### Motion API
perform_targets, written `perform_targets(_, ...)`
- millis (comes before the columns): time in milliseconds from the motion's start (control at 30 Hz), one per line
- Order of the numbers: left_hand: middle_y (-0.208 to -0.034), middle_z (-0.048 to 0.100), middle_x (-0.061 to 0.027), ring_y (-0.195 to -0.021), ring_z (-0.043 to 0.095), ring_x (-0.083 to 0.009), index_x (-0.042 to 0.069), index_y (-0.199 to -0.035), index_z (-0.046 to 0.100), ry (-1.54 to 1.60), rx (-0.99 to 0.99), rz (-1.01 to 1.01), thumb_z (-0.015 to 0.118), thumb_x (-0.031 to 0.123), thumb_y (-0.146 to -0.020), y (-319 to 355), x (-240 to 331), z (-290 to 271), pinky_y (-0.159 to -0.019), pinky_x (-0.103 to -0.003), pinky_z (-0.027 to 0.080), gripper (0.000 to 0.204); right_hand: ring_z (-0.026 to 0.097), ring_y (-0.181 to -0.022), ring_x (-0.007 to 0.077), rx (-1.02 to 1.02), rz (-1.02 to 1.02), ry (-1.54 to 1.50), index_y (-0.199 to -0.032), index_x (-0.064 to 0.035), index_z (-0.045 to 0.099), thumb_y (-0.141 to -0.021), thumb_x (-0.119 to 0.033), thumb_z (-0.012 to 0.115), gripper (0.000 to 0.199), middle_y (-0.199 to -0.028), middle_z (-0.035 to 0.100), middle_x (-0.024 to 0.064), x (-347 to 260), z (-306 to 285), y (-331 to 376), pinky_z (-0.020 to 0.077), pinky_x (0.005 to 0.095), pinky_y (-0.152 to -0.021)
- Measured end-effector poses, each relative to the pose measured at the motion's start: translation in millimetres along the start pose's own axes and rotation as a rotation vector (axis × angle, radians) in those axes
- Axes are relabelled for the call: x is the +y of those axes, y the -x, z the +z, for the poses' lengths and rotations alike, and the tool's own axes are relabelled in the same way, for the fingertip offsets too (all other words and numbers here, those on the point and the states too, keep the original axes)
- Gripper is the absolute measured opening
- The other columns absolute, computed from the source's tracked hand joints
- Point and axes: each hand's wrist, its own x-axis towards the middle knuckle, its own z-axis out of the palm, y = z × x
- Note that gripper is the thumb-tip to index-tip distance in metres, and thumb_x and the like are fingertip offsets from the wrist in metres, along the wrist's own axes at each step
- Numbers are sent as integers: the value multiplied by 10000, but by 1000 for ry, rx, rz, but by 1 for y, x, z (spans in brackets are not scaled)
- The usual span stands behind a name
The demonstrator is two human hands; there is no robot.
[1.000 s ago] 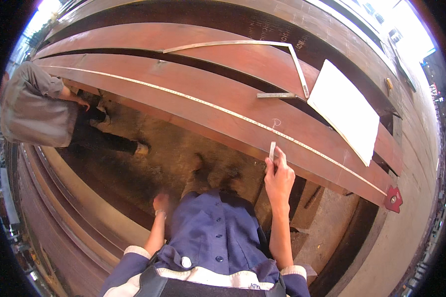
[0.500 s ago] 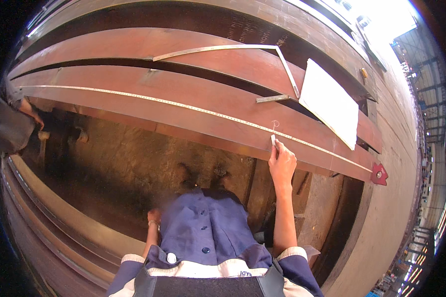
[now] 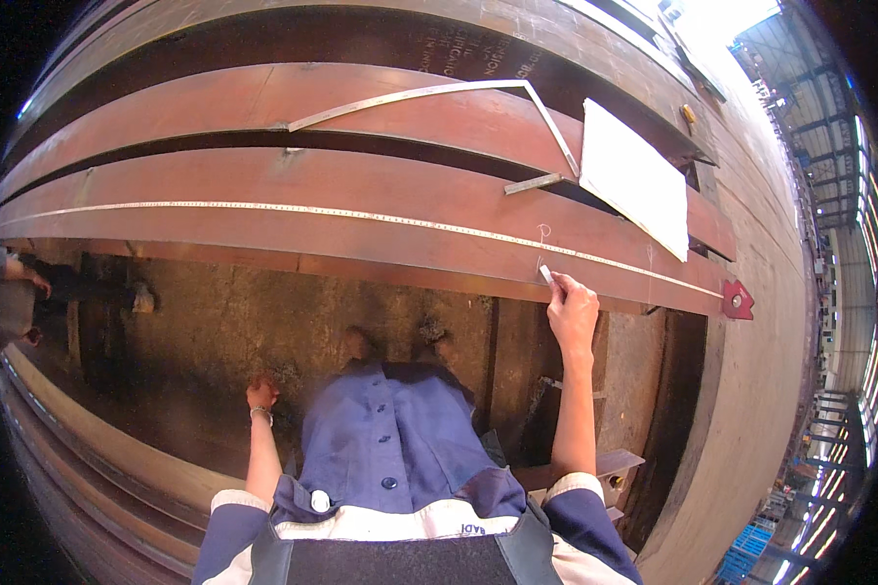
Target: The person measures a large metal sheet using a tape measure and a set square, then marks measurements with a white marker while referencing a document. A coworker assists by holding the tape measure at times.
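My right hand (image 3: 573,307) pinches a white piece of chalk (image 3: 546,274), its tip at the lower part of the reddish-brown steel beam (image 3: 380,249). A thin chalk line and a small looped mark (image 3: 543,232) are on the beam just above. Along the beam lies a stretched-out tape measure (image 3: 410,223), its right end at a red arrow-shaped magnet (image 3: 738,300). My left hand (image 3: 262,392) hangs low beside my body, fingers loosely curled and apart, with nothing visible in it.
A metal carpenter's square (image 3: 410,94) lies across the farther beam (image 3: 254,97). A short metal bar (image 3: 534,183) and white sheets of paper (image 3: 634,180) rest beside it. At the far left, another person's hand (image 3: 34,276) is near the beam's end. Stacked steel lengths (image 3: 88,487) lie at lower left.
My right hand with the chalk has shifted slightly down and right, off the tape's edge to the beam's lower part. My left hand has swung up and outward. The view has tilted.
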Motion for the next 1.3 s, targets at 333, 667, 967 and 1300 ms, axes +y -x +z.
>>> perform_targets(333, -716, 643, -51, -540, 585, -151, 88, -925, 606, -154, -122, -184, 512, 210, -856, 30, -41, 23, -442, -290, 414, 169, 652, -825, 357, 103, 28, -44, -967, -16, 688, -864, -99, 595, 162, -884, 666, 208, 8, 1, -8, 512, 410, -732)
perform_targets(667, -762, 678, -72, -513, 588, -157, 78, -914, 630, 85, -210, -223, 517, 232, -876, 0, -68, 3, -397, -257, 385, 195, 671, -807, 322, 76, -82, 29, -981, -20, 691, -850, -70, 594, 170, -876, 676, 189, 12, 1, -6, 510, 370, -721)
perform_targets(967, -672, 621, -48, -475, 562, -156, 111, -837, 582, 73, -118, -216, 512, 243, -890, 15, -50, 7, -370, -270, 368, 158, 657, -826, 351, 137, 25, -61, -987, -20, 688, -869, -99, 588, 173, -878, 669, 196, 15, -3, -3, 505, 395, -724)
perform_targets(1300, -681, 615, -45, -474, 557, -156, 109, -883, 595, 175, -218, -259, 521, 251, -886, 4, -74, 3, -366, -279, 381, 160, 658, -824, 346, 125, -15, -84, -973, -28, 689, -858, -89, 588, 165, -865, 669, 189, 24, 0, -10, 505, 389, -727)
